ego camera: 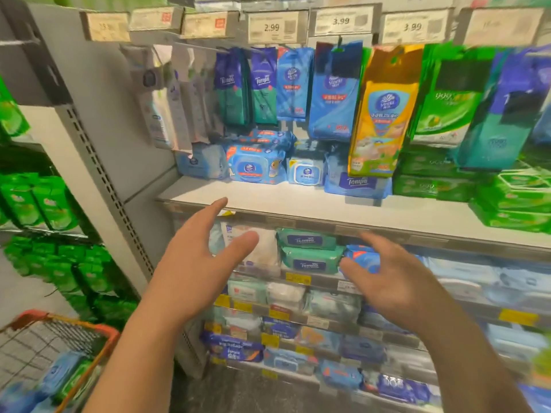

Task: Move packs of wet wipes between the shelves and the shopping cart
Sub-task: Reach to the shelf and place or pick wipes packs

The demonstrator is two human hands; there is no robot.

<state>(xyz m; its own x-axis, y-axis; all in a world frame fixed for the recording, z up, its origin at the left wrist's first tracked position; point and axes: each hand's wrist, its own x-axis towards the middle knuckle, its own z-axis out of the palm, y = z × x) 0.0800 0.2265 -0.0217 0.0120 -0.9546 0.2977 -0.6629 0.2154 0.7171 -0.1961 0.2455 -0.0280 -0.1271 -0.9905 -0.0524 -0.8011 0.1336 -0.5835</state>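
My left hand (196, 263) is raised in front of the white shelf (268, 201) edge, fingers spread and holding nothing. My right hand (396, 281) hovers lower to the right, fingers loosely curved and empty, in front of a blue wipes pack (362, 257) on the shelf below. On the white shelf stands a stack of blue wipes packs (256, 162), with a Tempo pack (357, 183) and green packs (432, 186) to the right. Green Tempo packs (307, 251) lie between my hands on the lower shelf. The orange shopping cart (101, 332) at bottom left holds blue and green packs (62, 377).
Hanging wipes packs (384, 108) and price tags (272, 26) fill the upper shelf. Several lower shelves with more packs (298, 299) run beneath my hands. A grey shelf upright (98, 174) stands to the left, with green bags (38, 204) beyond it.
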